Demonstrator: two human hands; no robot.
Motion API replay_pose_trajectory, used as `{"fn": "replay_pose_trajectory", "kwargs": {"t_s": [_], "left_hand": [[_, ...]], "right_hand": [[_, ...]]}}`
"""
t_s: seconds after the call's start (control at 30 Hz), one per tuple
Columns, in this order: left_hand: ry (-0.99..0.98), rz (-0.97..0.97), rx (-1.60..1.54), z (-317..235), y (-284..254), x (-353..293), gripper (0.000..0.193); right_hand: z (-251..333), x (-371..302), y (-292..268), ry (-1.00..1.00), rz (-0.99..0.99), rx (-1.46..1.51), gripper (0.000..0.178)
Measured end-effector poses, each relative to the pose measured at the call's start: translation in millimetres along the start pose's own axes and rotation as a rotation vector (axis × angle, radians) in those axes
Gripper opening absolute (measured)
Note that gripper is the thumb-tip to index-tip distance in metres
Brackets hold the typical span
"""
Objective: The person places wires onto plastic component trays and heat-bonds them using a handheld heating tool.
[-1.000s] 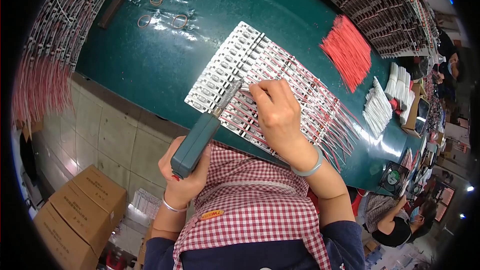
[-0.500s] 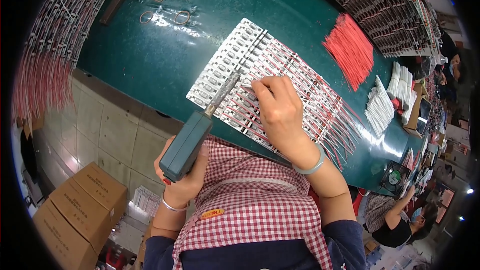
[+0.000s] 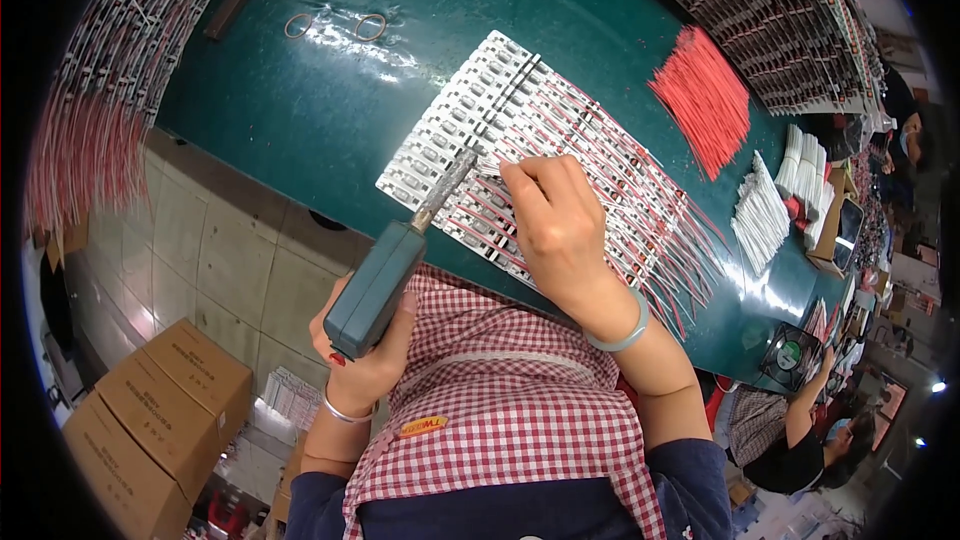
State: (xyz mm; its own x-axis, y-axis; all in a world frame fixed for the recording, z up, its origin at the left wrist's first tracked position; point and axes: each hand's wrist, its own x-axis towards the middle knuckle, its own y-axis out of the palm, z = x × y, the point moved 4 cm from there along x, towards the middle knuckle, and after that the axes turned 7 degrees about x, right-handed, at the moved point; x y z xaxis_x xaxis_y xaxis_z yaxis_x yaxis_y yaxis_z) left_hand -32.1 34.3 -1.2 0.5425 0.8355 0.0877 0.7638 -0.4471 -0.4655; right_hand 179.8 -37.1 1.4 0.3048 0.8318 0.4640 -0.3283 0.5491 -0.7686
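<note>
My left hand (image 3: 368,365) is closed around the handle of a dark green soldering gun (image 3: 377,285). The gun's long metal tip (image 3: 452,183) slants up and away, its end at the middle of a panel of white connector strips (image 3: 432,145). Just right of that end, my right hand (image 3: 562,225) pinches a thin wire (image 3: 490,166) over the panel; its far end is hard to make out. Rows of red and white wires (image 3: 640,195) run from the strips to the right, partly hidden under my right hand.
Bundles of red wires (image 3: 703,105) and white wires (image 3: 758,215) lie to the right on the green table (image 3: 250,130). Rubber bands (image 3: 370,28) are at the far left. Stacked wired strips (image 3: 130,50) hang at the left edge. A small fan (image 3: 790,355) and another person (image 3: 800,445) are at right.
The soldering tip and the pinched wire stay together at nearly the same spot on the panel. The whole view has shifted slightly; otherwise both hands keep their hold.
</note>
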Motion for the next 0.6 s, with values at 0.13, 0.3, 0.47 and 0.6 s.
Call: {"fn": "replay_pose_trajectory", "kwargs": {"t_s": [0.13,0.3,0.47,0.6], "left_hand": [[0.021,0.021,0.027,0.7,0.3,-0.5,0.021],[0.024,0.059,0.064,-3.7,0.2,2.5,0.019],[-0.006,0.062,0.048,-1.1,1.8,0.8,0.018],[-0.022,0.074,0.051,-3.4,1.5,2.4,0.017]], "right_hand": [[-0.6,-0.8,1.4,-0.006,0.009,-0.006,0.029],[-0.2,-0.9,1.8,0.005,0.028,-0.015,0.029],[0.1,-1.9,3.3,-0.028,0.041,-0.024,0.03],[-0.3,-1.6,2.9,-0.046,0.045,-0.034,0.029]]}}
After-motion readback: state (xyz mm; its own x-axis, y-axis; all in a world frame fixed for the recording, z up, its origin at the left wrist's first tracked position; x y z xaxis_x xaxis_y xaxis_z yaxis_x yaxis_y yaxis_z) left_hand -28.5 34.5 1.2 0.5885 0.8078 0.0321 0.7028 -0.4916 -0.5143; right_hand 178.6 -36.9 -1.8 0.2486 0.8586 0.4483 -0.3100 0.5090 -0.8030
